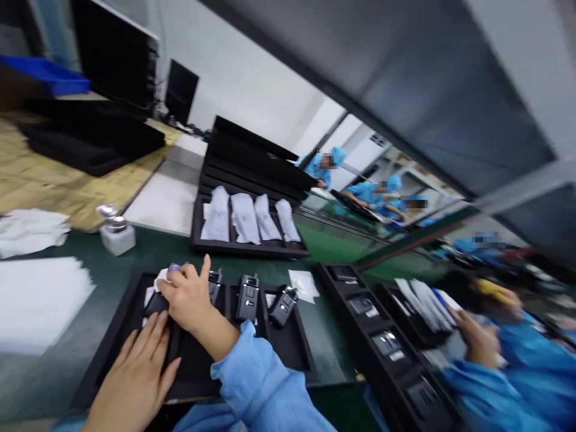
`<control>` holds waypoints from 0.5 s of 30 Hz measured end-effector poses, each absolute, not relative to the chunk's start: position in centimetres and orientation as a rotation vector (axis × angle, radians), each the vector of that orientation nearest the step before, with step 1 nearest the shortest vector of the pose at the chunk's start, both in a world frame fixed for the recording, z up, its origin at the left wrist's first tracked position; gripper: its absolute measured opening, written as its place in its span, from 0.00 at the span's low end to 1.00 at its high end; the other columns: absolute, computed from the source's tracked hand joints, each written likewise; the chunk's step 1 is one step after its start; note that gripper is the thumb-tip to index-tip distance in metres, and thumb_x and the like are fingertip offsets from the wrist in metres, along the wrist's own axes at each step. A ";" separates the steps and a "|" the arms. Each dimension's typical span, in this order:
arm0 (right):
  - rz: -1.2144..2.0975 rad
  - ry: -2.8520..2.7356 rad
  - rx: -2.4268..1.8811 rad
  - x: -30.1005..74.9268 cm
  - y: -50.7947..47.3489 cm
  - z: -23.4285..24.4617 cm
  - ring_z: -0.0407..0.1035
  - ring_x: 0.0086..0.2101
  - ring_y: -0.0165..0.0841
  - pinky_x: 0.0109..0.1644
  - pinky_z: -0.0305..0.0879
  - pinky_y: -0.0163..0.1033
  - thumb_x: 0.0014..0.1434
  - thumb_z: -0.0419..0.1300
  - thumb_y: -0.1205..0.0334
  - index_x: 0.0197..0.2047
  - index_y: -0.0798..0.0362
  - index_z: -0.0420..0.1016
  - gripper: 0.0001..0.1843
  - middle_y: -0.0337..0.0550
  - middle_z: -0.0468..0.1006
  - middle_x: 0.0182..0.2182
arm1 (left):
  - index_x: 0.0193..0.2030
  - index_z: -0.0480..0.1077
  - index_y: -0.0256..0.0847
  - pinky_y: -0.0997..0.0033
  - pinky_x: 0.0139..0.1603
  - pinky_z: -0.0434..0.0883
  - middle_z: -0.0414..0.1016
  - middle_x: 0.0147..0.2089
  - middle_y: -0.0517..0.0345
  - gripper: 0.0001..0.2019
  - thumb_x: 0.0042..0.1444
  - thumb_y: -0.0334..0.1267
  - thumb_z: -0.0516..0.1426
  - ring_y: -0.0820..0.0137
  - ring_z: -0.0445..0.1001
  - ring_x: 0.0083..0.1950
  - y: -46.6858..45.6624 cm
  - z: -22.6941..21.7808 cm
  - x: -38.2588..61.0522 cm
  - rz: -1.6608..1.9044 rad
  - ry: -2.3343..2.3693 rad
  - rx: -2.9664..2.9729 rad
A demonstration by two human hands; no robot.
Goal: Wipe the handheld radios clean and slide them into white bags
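A shallow black compartment tray (300, 351) lies on the bench in front of me with several black handheld devices in it. My right hand (191, 300) is closed on a small white cloth (161, 278) and presses it at the top of the leftmost device (156, 305). My left hand (139, 375) lies flat with stretched fingers, its fingertips touching that device's lower end. Most of this device is hidden beneath both hands. To the right stand two more devices in their own compartments, an upright one (248, 298) and a tilted one (283, 305). Another is partly covered by my right hand.
Behind is a black case (249, 247) with several pale grey pouches. A white pump bottle (117, 235), crumpled cloth (31, 231) and white sheets (40, 300) lie left. At right, another device tray (382, 339) stands beside a co-worker's hand (479, 339). A white slip (303, 284) lies between trays.
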State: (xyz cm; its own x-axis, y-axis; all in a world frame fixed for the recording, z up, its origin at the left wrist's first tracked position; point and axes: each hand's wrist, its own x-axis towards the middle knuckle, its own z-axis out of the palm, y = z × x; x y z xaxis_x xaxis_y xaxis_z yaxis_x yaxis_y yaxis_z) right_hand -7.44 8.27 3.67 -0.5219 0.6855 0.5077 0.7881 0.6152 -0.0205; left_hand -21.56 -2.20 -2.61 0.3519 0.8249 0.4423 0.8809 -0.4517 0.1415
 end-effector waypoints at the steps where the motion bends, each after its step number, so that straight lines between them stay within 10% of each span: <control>1: -0.327 -2.300 -1.238 -5.8 8.9 4.4 0.65 0.43 0.32 0.67 0.37 0.59 0.68 0.50 0.62 0.47 0.41 0.75 0.13 0.29 0.75 0.39 | 0.58 0.70 0.31 0.46 0.60 0.63 0.61 0.68 0.38 0.26 0.61 0.49 0.51 0.47 0.63 0.66 -1.9 -3.0 -21.7 -0.708 -1.562 -2.495; 6: -0.539 -1.673 -1.725 11.7 6.4 6.8 0.68 0.42 0.36 0.52 0.64 0.45 0.66 0.43 0.64 0.47 0.52 0.75 0.20 0.46 0.76 0.41 | 0.57 0.71 0.35 0.45 0.63 0.60 0.54 0.71 0.44 0.26 0.60 0.52 0.51 0.47 0.59 0.68 -1.1 -6.1 -22.7 -0.719 -1.482 -2.527; 15: -0.292 -1.248 -2.342 25.9 1.6 2.7 0.69 0.32 0.47 0.43 0.60 0.66 0.57 0.48 0.57 0.31 0.52 0.78 0.18 0.56 0.76 0.39 | 0.53 0.74 0.39 0.52 0.60 0.66 0.56 0.71 0.45 0.21 0.60 0.50 0.55 0.50 0.63 0.67 -2.6 -2.4 -22.1 -0.596 -1.490 -2.480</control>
